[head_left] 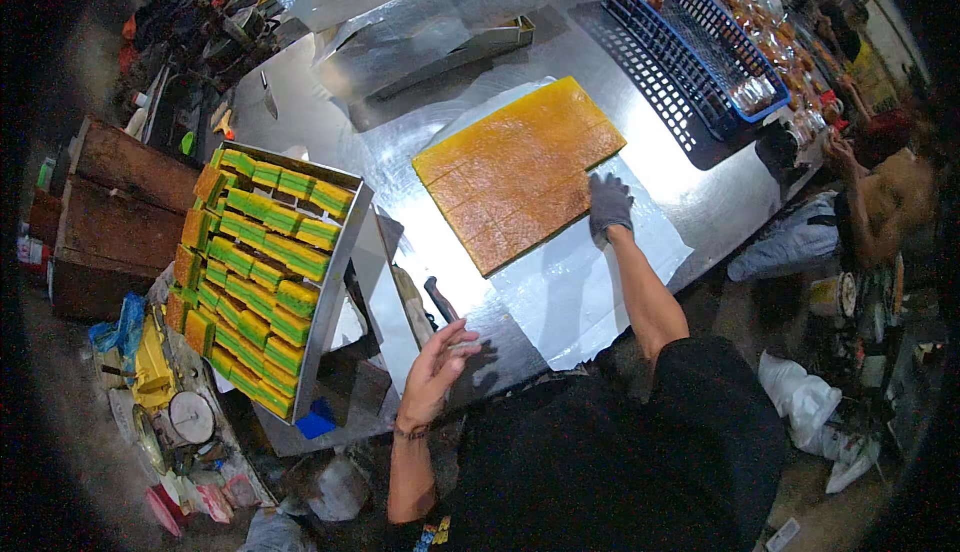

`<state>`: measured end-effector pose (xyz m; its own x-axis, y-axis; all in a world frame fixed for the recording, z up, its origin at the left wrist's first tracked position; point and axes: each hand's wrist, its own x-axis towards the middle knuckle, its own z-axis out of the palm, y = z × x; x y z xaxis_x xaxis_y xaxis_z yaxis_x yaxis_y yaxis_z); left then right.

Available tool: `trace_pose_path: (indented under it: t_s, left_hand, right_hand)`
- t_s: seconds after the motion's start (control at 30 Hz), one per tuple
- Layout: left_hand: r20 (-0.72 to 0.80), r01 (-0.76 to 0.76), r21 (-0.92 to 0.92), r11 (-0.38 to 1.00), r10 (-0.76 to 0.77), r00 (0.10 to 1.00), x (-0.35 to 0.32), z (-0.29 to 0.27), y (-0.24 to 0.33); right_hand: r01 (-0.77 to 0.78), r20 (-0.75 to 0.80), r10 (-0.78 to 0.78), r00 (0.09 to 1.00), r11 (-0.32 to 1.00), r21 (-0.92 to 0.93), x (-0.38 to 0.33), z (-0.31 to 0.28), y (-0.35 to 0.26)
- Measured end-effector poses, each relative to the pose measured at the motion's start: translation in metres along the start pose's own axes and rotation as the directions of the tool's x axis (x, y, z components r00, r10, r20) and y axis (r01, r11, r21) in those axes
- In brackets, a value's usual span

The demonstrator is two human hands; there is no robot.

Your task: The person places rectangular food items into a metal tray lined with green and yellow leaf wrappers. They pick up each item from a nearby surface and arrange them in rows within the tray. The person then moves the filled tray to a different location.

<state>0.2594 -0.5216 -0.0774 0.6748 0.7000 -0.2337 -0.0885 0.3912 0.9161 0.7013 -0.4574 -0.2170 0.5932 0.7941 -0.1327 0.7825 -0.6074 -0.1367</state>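
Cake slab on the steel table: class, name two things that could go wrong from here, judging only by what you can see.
1. The gloved right hand rests on the cake slab at its near edge; pressing there might dent or break off a scored piece.
2. The tray of cut green and yellow pieces sits tilted at the table edge; a knock could tip it off.
3. The bare left hand is close to a dark-handled knife; a careless grab may cut it.

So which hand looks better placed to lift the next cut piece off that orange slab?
Probably the right hand: gloved, it rests on the scored orange slab. The bare left hand is off it, by a dark-handled knife.
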Motion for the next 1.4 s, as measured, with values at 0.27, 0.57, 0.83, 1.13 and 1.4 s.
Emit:
trace_pose_path:
  t_s: [0.27,0.57,0.83,1.13,1.4]
  left_hand:
    - [-0.051,0.04,0.028,0.999,-0.038,0.998,0.096,0.052,-0.024]
    - [-0.368,-0.354,-0.755,0.552,0.09,0.926,0.127,0.051,-0.037]
    - [-0.464,-0.464,-0.687,0.559,0.154,0.872,0.0,0.003,-0.029]
    - [-0.479,-0.545,-0.647,0.533,0.271,0.835,-0.139,-0.052,-0.01]
    - [-0.683,-0.8,-0.42,0.428,0.432,0.59,-0.2,-0.112,0.004]
  right_hand:
    - [0.042,-0.104,0.067,0.992,0.605,0.795,-0.034,-0.068,-0.032]
    - [0.053,-0.08,-0.011,0.997,0.845,0.532,-0.039,-0.059,-0.046]
    - [-0.012,0.005,0.012,1.0,0.719,0.694,-0.044,-0.021,-0.062]
    - [0.214,-0.016,-0.537,0.843,0.308,0.927,-0.109,-0.158,-0.322]
    - [0.168,0.139,-0.824,0.55,0.272,0.948,-0.187,-0.104,-0.617]
